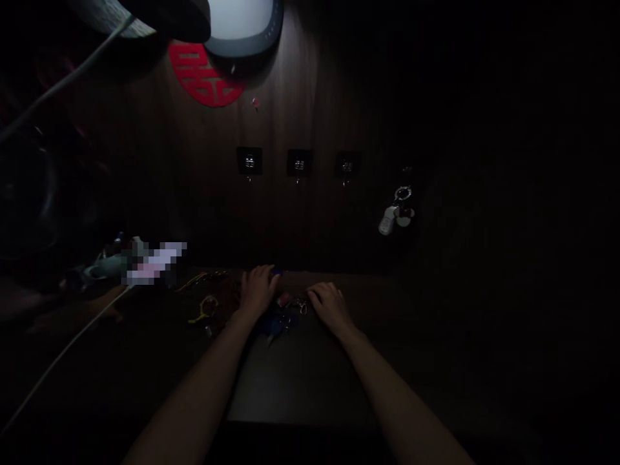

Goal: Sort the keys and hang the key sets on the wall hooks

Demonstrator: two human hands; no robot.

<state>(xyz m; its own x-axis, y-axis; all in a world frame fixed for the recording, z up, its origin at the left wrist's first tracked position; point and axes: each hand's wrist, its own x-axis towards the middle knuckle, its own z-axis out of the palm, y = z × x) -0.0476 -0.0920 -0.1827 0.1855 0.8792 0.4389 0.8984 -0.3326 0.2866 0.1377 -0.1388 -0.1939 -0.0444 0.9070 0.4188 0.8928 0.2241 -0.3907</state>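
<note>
Rests the left hand [260,288], fingers apart, among keychains [274,325] on the dark desk [290,387], and the right hand [328,302] just beside them, too dim to tell if gripping, before a shadowy wooden panel [290,223] bearing three hooks [299,163] and a red Chinese-character cutout [206,81].

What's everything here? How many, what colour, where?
Wall: one, brown, behind
Device: one, grey, top
Sign: one, red, below device
Speck: one, pink, near sign
Hooks: at least three, dark, on wall
Keyring: one, pale, right
Cable: two stretches, white, left
Blurred patch: one, pale, left
Unclear thing: one, green, left
Long thing: one, brown, left
Straps: at least two, yellow, lower left
Key: one, blue, low middle
Trinket: one, red, above key
Clasp: one, silver, right of trinket
Table: one, dark, beneath key
Round shape: one, dark, far left
Left hand: one, left of trinket
Right hand: one, right of clasp
Forearms: two, bottom
</note>
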